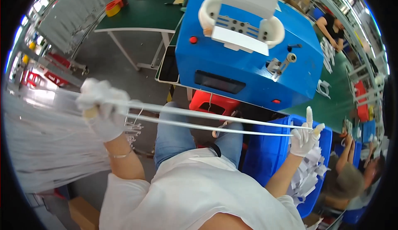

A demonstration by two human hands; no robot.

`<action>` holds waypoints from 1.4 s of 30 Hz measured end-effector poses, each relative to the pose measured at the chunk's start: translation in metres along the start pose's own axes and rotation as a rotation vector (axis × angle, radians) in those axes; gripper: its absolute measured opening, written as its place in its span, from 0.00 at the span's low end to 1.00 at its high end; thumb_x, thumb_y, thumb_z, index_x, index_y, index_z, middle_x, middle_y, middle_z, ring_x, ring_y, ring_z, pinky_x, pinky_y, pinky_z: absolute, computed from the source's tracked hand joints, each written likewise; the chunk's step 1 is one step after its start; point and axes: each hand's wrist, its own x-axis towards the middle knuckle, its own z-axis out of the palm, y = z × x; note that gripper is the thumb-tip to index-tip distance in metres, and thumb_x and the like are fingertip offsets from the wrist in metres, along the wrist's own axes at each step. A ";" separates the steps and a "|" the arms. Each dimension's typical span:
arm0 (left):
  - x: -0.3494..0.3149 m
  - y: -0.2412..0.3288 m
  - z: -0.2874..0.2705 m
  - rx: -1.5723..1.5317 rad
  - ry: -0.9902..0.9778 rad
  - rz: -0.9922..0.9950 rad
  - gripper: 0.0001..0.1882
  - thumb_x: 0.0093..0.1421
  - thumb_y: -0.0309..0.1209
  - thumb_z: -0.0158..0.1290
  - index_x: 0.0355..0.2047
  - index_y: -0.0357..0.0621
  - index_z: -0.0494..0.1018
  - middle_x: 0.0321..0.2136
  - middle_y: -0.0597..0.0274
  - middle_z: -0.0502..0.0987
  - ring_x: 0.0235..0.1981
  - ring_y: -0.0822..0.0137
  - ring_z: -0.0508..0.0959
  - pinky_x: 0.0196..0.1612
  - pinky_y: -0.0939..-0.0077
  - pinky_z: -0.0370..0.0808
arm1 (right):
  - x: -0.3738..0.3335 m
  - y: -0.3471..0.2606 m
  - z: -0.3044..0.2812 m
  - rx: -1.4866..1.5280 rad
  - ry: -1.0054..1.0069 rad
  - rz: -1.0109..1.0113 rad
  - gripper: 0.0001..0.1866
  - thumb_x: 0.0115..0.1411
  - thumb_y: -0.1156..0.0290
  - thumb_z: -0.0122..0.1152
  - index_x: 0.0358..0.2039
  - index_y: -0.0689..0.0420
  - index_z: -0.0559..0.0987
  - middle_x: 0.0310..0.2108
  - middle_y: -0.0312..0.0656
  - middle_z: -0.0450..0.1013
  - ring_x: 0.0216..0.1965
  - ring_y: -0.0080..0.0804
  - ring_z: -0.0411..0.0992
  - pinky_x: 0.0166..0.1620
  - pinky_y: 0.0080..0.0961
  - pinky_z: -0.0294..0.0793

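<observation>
Two long white cables [215, 128] stretch nearly level across my lap from one hand to the other. My left hand [103, 110], in a white glove and somewhat blurred, is closed around their left part beside a rack of hanging white strands. At the other side, my gloved right hand [303, 138] grips the cable ends with its lower fingers, while two fingers with pale tips stick out. This hand is above a blue bin [265, 151] that holds crumpled white scraps [309, 176].
Ahead stands a blue machine [248, 70] with two white bowls and a red button, on a green bench. Under it is a red stool [211, 102]. White strands [54, 143] hang at the left, above a cardboard box [83, 213]. Other people sit at the right.
</observation>
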 end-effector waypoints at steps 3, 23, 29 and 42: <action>-0.008 0.009 -0.020 0.169 0.080 0.040 0.15 0.64 0.38 0.47 0.22 0.48 0.63 0.12 0.71 0.60 0.08 0.83 0.56 0.08 0.87 0.53 | -0.025 -0.026 -0.024 0.055 0.073 0.067 0.31 0.66 0.51 0.44 0.59 0.64 0.63 0.14 0.37 0.64 0.11 0.22 0.58 0.23 0.16 0.65; 0.079 -0.098 0.028 0.722 0.236 -0.361 0.09 0.61 0.31 0.53 0.34 0.36 0.73 0.19 0.67 0.72 0.12 0.85 0.61 0.14 0.94 0.55 | 0.050 0.042 0.116 -1.669 0.331 -0.168 0.09 0.60 0.72 0.54 0.29 0.64 0.79 0.21 0.29 0.62 0.22 0.15 0.55 0.27 0.14 0.52; 0.097 -0.104 0.041 0.968 0.182 -0.279 0.09 0.62 0.30 0.50 0.37 0.34 0.71 0.19 0.69 0.69 0.13 0.84 0.59 0.15 0.90 0.53 | 0.065 0.029 0.109 -1.726 0.354 -0.333 0.09 0.61 0.71 0.55 0.29 0.63 0.78 0.25 0.31 0.70 0.23 0.14 0.57 0.27 0.13 0.54; 0.086 -0.125 0.032 1.285 0.178 0.000 0.07 0.59 0.26 0.55 0.35 0.37 0.71 0.27 0.63 0.77 0.26 0.79 0.75 0.31 0.84 0.74 | 0.089 -0.046 0.119 -1.835 0.449 -0.361 0.09 0.62 0.70 0.52 0.29 0.60 0.77 0.19 0.26 0.64 0.20 0.10 0.56 0.23 0.10 0.51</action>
